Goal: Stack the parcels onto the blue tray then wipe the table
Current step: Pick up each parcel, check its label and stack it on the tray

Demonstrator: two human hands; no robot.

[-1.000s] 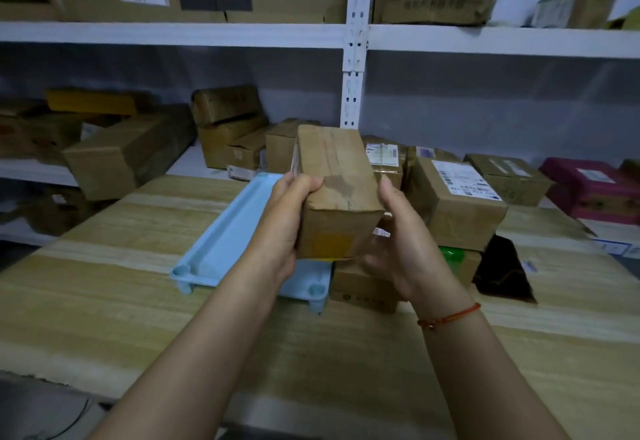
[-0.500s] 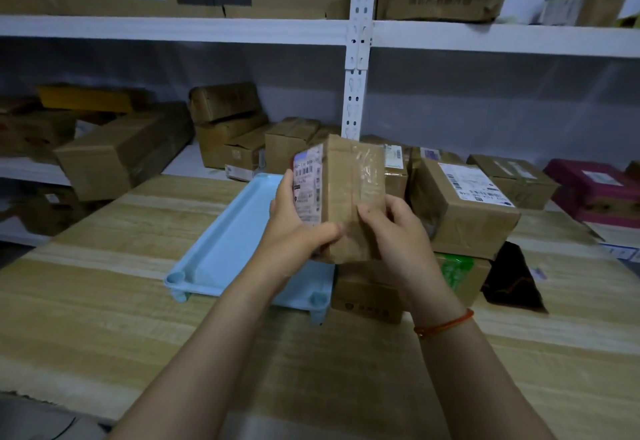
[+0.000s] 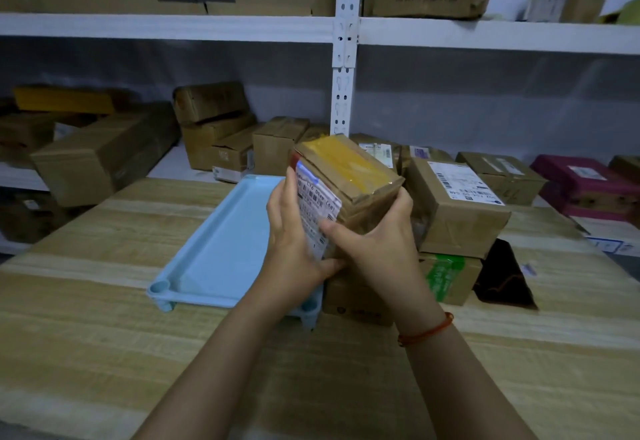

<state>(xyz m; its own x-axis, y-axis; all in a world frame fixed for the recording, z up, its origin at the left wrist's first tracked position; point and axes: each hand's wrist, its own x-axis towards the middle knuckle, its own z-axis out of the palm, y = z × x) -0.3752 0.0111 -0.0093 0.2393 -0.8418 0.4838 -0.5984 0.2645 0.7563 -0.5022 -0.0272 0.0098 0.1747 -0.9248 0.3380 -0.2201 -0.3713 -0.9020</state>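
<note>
Head view: the left hand (image 3: 294, 249) and right hand (image 3: 377, 245) clasp one parcel (image 3: 349, 183) in the air, fingers wrapped and pressed on its sides, just above the near right corner of the blue tray (image 3: 214, 242) (which looks bare); more parcels (image 3: 457, 204) sit stacked to the right on the table (image 3: 104, 335); the stacking step seems barely begun; next, the held parcel probably needs lowering flat into the tray.
</note>
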